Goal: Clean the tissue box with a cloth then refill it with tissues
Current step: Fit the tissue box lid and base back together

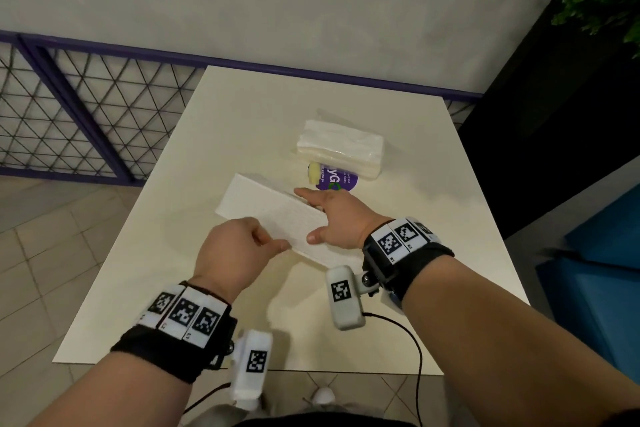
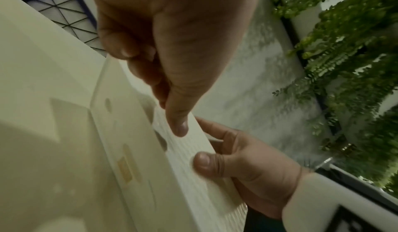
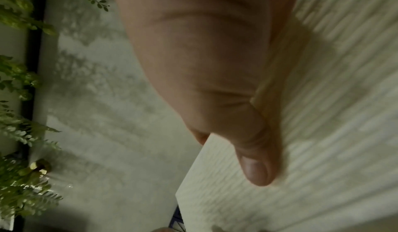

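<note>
Both hands met on the tissue box (image 1: 273, 215) in the head view: the right hand (image 1: 341, 218) spanned its near end, fingers over the far side, thumb on the near face; the left hand (image 1: 235, 250) pinched the near edge. The box's long axis ran away leftward from the right hand over the surface (image 1: 138, 288). Beyond the right fingers lay the tissues (image 1: 341, 147) and a purple pack (image 1: 337, 178).

From the left wrist, the left thumb (image 2: 178, 123) pressed the ribbed face.

From the right wrist, the right thumb (image 3: 256, 167) lay flat on it.
</note>
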Tool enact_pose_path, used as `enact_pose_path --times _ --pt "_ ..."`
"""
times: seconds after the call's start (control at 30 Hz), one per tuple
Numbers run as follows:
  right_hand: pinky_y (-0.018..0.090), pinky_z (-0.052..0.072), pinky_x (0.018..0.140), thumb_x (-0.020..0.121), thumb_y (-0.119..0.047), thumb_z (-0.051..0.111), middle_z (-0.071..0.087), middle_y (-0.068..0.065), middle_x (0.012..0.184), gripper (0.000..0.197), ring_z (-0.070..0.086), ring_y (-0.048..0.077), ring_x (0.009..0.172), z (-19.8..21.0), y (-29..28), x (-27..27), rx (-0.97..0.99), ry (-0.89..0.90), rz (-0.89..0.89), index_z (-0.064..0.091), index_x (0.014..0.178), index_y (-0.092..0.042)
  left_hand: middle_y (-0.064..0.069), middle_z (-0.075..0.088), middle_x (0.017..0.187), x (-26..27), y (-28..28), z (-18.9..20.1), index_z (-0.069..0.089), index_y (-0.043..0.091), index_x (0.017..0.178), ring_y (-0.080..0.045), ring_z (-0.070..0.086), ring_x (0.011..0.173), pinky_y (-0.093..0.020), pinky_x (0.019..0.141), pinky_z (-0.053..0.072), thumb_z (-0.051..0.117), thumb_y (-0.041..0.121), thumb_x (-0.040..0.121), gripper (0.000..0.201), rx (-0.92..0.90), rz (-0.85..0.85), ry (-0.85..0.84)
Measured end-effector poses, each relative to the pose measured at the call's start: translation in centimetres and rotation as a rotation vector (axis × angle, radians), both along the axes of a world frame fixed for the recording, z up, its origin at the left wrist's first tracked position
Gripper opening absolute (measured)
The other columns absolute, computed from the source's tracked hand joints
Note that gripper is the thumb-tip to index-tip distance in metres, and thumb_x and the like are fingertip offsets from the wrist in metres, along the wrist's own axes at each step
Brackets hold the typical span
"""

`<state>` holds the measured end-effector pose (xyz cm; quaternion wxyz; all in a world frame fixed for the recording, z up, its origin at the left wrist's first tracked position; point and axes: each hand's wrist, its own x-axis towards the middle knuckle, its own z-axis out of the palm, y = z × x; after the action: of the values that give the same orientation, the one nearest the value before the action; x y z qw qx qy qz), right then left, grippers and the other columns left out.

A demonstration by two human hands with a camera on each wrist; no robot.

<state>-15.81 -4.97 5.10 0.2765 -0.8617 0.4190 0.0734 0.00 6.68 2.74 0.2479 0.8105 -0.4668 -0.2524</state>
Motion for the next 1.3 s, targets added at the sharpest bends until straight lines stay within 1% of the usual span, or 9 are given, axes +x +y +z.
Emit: enact_pose_path --times 0.23,0.27,0.37,0.43,0.57,0.7,0.83,1.1,1.3 --pt "0.047 0.037 0.102 0.088 -0.032 0.060 0.046 0.006 0.139 0.079 0.039 0.030 0.126 -2.3 1.1 -0.1 -0.102 0.254 0.064 0.013 0.151 -0.039 0.009 0.064 0.075 0.4 0.2 -3.1 0.062 0.024 0.073 -0.015 0.061 0.076 -0.024 0.063 0.042 0.072 0.033 0.076 0.014 0.089 -0.185 -0.094" --pt "0.046 0.035 0.102 0.090 -0.032 0.059 0.044 0.006 0.141 0.077 0.039 0.030 0.126 -2.7 1.3 -0.2 -0.106 0.267 0.068 0.013 0.151 -0.038 0.008 0.065 0.085 0.3 0.3 -4.1 0.064 0.026 0.082 -0.016 0.061 0.084 -0.025 0.069 0.044 0.069 0.033 0.077 0.010 0.103 -0.248 -0.128" --pt "0.045 0.032 0.105 0.091 -0.034 0.057 0.039 0.003 0.146 0.071 0.036 0.028 0.130 -3.2 1.4 -0.1 -0.111 0.258 0.066 0.019 0.151 -0.036 0.001 0.057 0.124 -0.1 0.6 -6.8 0.061 0.022 0.122 -0.022 0.055 0.110 -0.031 0.093 0.044 0.062 0.033 0.084 0.040 0.104 -0.542 -0.268" --pt "0.046 0.030 0.107 0.087 -0.037 0.060 0.041 0.002 0.145 0.071 0.036 0.026 0.131 -3.2 1.3 0.1 -0.135 0.262 0.054 0.026 0.149 -0.034 -0.004 0.050 0.135 -0.7 1.0 -7.6 0.052 0.015 0.134 -0.027 0.052 0.116 -0.037 0.097 0.044 0.059 0.033 0.085 0.052 0.077 -0.683 -0.327" --pt "0.061 0.014 0.113 0.077 -0.052 0.066 0.046 0.000 0.144 0.081 0.038 0.025 0.135 -3.2 1.1 0.4 -0.122 0.311 0.060 0.030 0.146 -0.031 -0.010 0.057 0.127 -1.8 1.2 -8.9 0.055 0.008 0.131 -0.034 0.061 0.105 -0.042 0.087 0.052 0.062 0.022 0.078 0.055 0.033 -0.760 -0.389" --pt "0.061 0.016 0.112 0.074 -0.057 0.068 0.047 0.000 0.143 0.088 0.041 0.025 0.134 -3.0 0.8 1.0 -0.067 0.333 0.053 0.027 0.148 -0.033 -0.001 0.041 0.141 -3.0 0.6 -8.9 0.034 0.015 0.146 -0.025 0.041 0.125 -0.036 0.106 0.034 0.043 0.026 0.093 0.054 0.088 -0.741 -0.447" --pt "0.066 0.010 0.111 0.078 -0.061 0.063 0.044 -0.004 0.147 0.088 0.040 0.023 0.136 -3.1 0.7 1.7 -0.049 0.386 0.061 0.022 0.150 -0.033 0.000 0.037 0.144 -3.6 0.3 -9.1 0.027 0.016 0.148 -0.022 0.037 0.129 -0.034 0.110 0.028 0.037 0.026 0.095 0.055 0.103 -0.735 -0.488" --pt "0.069 0.007 0.111 0.082 -0.046 0.065 0.043 -0.008 0.148 0.081 0.041 0.022 0.135 -2.3 0.6 2.3 0.008 0.370 0.011 0.021 0.149 -0.041 -0.003 0.040 0.136 -5.0 -0.5 -9.0 0.032 0.013 0.143 -0.022 0.039 0.124 -0.031 0.110 0.026 0.053 0.018 0.084 0.063 0.206 -0.712 -0.494" --pt "0.069 0.008 0.111 0.081 -0.042 0.065 0.042 -0.009 0.148 0.081 0.041 0.022 0.135 -2.3 0.6 2.5 0.023 0.381 -0.002 0.020 0.149 -0.042 -0.003 0.043 0.134 -4.8 -1.0 -8.3 0.041 0.016 0.137 -0.021 0.040 0.124 -0.028 0.109 0.024 0.047 0.012 0.089 0.049 0.188 -0.728 -0.486"
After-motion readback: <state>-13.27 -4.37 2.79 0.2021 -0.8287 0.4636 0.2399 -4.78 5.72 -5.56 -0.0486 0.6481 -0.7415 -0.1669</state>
